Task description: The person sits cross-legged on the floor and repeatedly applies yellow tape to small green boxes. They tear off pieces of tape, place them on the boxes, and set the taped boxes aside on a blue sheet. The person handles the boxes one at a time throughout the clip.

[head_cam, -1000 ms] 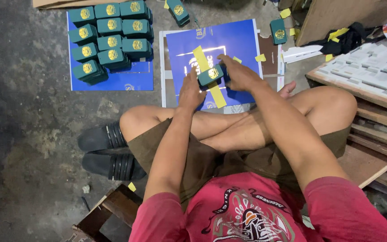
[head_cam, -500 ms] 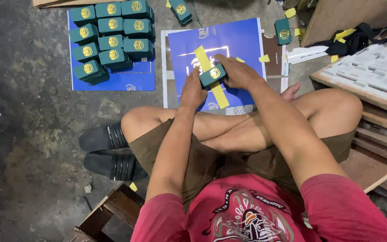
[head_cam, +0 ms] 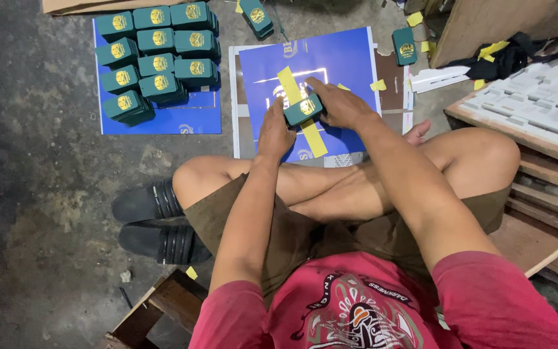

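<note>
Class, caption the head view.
Both hands, left hand and right hand, hold a green box over a blue sheet.

Bare floor (head_cam: 46,129) lies open far left of my grip. Stacked green boxes (head_cam: 156,61) crowd ahead-left, a wooden pallet (head_cam: 537,213) walls the right, my crossed knees block behind.

black sandals (head_cam: 156,223) (a pair) beside stacked green boxes (head_cam: 156,61).

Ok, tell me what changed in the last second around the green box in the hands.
Hardly anything. Both the left hand and the right hand keep hold of the small green box over the blue sheet; it sits in much the same spot. The stacked green boxes and black sandals stayed put.
</note>
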